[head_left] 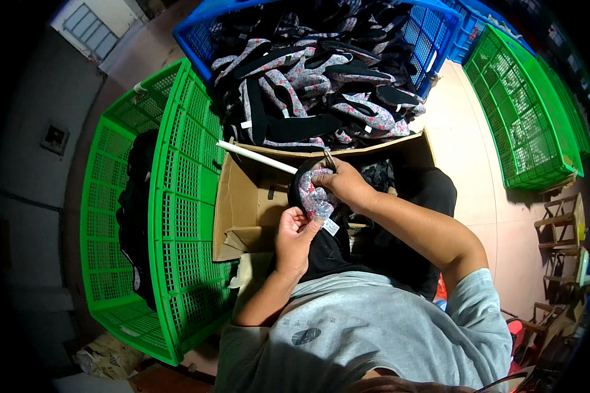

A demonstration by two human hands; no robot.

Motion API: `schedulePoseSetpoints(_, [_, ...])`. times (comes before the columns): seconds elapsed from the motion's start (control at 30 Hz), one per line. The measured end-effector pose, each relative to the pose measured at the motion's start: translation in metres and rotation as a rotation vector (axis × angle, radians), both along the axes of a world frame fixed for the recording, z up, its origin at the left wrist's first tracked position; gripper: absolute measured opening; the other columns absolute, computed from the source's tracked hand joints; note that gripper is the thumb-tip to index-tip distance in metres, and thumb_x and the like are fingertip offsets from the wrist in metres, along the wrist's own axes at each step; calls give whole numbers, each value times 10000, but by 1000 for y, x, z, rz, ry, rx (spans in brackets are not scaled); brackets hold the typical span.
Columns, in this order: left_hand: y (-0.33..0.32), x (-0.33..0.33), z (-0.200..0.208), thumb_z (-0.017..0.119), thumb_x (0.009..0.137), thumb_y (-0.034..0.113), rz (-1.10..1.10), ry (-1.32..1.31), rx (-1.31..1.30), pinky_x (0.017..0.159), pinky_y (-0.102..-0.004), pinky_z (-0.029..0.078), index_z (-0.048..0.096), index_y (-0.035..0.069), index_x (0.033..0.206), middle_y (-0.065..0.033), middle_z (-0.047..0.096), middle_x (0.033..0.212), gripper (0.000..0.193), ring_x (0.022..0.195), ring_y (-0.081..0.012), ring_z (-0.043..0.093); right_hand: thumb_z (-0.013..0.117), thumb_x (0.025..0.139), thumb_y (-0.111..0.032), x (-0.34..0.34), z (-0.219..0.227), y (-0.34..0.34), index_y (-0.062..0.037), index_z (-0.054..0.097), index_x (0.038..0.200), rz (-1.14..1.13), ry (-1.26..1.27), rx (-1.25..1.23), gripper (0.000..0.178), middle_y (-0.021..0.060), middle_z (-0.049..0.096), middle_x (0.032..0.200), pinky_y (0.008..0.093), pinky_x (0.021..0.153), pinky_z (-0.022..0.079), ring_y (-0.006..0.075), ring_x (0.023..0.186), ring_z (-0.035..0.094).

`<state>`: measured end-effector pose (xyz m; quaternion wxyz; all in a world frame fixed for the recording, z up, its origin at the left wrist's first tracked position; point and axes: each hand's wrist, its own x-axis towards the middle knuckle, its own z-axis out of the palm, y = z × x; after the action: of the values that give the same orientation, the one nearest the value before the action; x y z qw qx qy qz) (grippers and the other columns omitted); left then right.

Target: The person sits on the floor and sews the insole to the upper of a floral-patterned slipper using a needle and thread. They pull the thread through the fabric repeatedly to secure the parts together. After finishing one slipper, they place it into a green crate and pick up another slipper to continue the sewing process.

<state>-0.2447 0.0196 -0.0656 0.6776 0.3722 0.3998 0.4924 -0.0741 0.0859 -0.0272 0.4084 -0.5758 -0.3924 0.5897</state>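
Floral-patterned fabric piece [314, 196] with black trim sits at frame centre, held over an open cardboard box [246, 203]. Far left, a green crate [177, 216] holds dark cloth. The left hand [295, 236] pinches the piece's lower edge beside a white tag [330, 226]; the right hand [344, 183] has its fingers closed on its top. Above, a blue crate [426, 33] brims with similar pieces.

Setting: small garment or footwear workshop, piecework station. Evidence: blue plastic crate [432, 29] heaped with identical floral-and-black fabric pieces [308, 85]; green crates [177, 216] alongside, one holding dark cloth; more green crates [524, 118] stacked at right; open cardboard box [249, 196] at the knees; bare tiled floor [478, 183]; wooden stools [560, 223] nearby.
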Motion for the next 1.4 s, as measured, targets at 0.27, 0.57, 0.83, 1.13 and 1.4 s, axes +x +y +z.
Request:
schedulePoseSetpoints(0.27, [-15,10,-12,718,867,3,96,142,43,815,-231,463,534,35,1031,-8,587,922,249,841,-90,555,668,882,-62,-8,-7,-15,-17,598,1045,-114,58,126,183,36,625,790,252,570,456,94,645,549])
schedulePoseSetpoints(0.57, [-17,17,-2,774,805,100,284,771,514,628,-342,443,518,36,876,-77,498,766,273,662,-220,510,668,871,-62,-9,-11,-22,-18,602,1068,-192,80,120,212,56,636,828,266,641,479,109,719,570])
schedulePoseSetpoints(0.83, [15,19,35,645,672,-42,271,1086,969,642,-477,394,511,56,765,-128,500,738,190,705,-360,510,655,897,-128,-40,-21,-45,-1,597,1088,-436,-240,444,237,106,649,974,301,835,489,154,890,595])
schedulePoseSetpoints(1.13, [54,-8,65,632,656,-70,228,1165,1065,770,-456,440,540,27,825,-142,567,902,216,872,-368,546,588,990,-258,15,40,-62,-59,479,1264,-26,426,-51,356,77,669,979,169,408,356,120,704,713])
schedulePoseSetpoints(1.4, [68,-13,47,630,674,-77,64,1063,1052,784,-443,503,584,13,886,-138,644,934,235,874,-365,611,755,855,-226,64,23,-48,-11,583,1206,49,-287,269,446,107,637,1099,294,865,482,186,1019,600])
